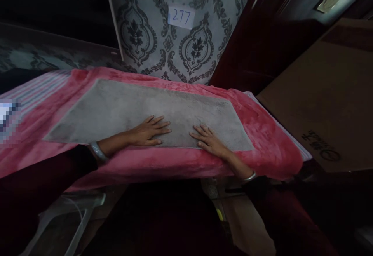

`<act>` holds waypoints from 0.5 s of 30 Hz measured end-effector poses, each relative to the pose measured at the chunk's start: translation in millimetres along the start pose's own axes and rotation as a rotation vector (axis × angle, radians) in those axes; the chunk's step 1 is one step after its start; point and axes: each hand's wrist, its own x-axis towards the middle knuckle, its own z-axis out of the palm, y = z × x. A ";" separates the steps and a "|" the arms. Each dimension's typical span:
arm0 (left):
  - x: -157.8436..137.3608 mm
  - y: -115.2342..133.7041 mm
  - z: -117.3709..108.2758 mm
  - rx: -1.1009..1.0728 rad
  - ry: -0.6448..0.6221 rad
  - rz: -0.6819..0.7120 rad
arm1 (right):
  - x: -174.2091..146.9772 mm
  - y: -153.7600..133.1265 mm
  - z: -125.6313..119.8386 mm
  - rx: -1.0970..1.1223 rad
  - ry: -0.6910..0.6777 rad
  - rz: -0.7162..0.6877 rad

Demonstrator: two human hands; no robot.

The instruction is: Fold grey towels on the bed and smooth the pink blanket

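Observation:
A grey rectangular mat (116,104) lies spread flat on a fluffy pink blanket (163,161). My left hand (148,131) rests on the mat close to its near edge, palm down with the fingers spread. To its right, my right hand (210,140) also lies flat on the mat, fingers apart and pointing up and left. A gap of bare mat separates the two hands. Neither one grips anything. The mat's surface looks slightly uneven near my right fingertips.
A striped cloth (49,85) shows under the blanket at the left. A large cardboard box (326,93) stands at the right. Patterned wallpaper (167,44) with a paper marked 277 (181,16) is behind. Below left is a pale plastic stool (74,209).

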 end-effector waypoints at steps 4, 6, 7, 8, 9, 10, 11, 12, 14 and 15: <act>28.7 14.5 -6.7 -0.026 0.049 0.023 | 13.5 -4.8 -4.9 0.115 0.152 0.025; 48.8 29.4 -3.6 -0.032 0.039 0.089 | 24.4 -9.3 -2.8 0.073 0.201 0.082; 57.1 37.1 -0.2 -0.039 0.019 0.115 | 28.4 -12.0 -0.4 0.029 0.191 0.119; 63.2 44.0 4.0 -0.048 -0.004 0.126 | 30.7 -14.8 2.7 -0.023 0.163 0.154; 66.9 49.7 8.4 -0.056 -0.030 0.128 | 31.1 -17.6 6.0 -0.075 0.127 0.183; 68.0 53.9 12.7 -0.062 -0.054 0.123 | 29.7 -20.2 9.2 -0.122 0.092 0.202; 66.7 56.8 16.5 -0.066 -0.072 0.115 | 26.9 -22.5 11.9 -0.160 0.068 0.210; 63.5 58.5 19.4 -0.068 -0.084 0.111 | 23.1 -24.6 14.1 -0.187 0.054 0.212; 53.1 59.9 22.6 -0.073 -0.098 0.123 | 14.2 -28.5 16.4 -0.211 0.044 0.206; 47.0 60.4 23.1 -0.078 -0.099 0.130 | 9.7 -30.4 16.6 -0.214 0.039 0.202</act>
